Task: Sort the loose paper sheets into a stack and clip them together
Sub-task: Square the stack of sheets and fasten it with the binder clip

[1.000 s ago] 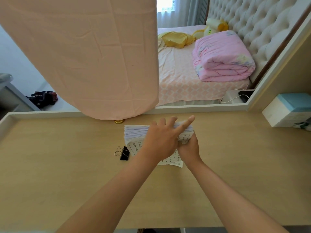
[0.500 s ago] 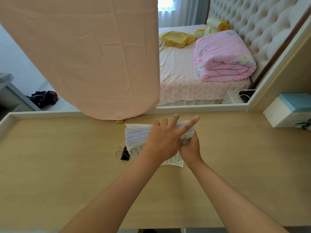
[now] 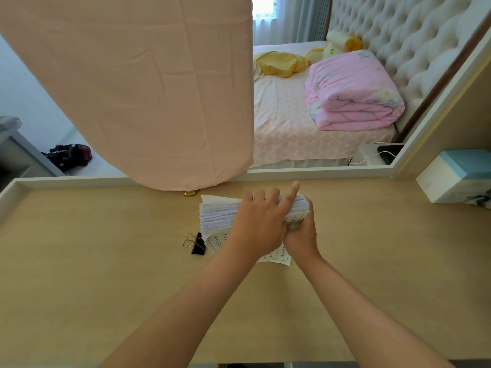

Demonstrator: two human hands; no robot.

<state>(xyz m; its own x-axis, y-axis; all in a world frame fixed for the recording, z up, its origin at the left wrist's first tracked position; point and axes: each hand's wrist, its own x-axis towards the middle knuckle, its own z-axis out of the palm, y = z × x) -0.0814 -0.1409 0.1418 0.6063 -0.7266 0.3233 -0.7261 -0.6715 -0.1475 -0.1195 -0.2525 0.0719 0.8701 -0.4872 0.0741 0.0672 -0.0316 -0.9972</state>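
A thick stack of white paper sheets (image 3: 218,216) stands on its long edge on the wooden desk (image 3: 106,261), leaning over a printed sheet (image 3: 277,257) that lies flat under it. My left hand (image 3: 259,227) lies over the front and top of the stack, fingers spread, index finger pointing up. My right hand (image 3: 301,235) grips the stack's right end from below. A black binder clip (image 3: 197,244) with wire handles lies on the desk just left of the papers, untouched.
A pink cloth (image 3: 146,88) hangs over the mirror behind the desk, with a gold foot (image 3: 190,193) beneath it. A white and blue box (image 3: 457,176) sits at the desk's right back corner. The mirror shows a bed with a folded pink quilt.
Both hands and the stack stay in nearly the same place; my left fingers have shifted slightly on the top edge of the papers.
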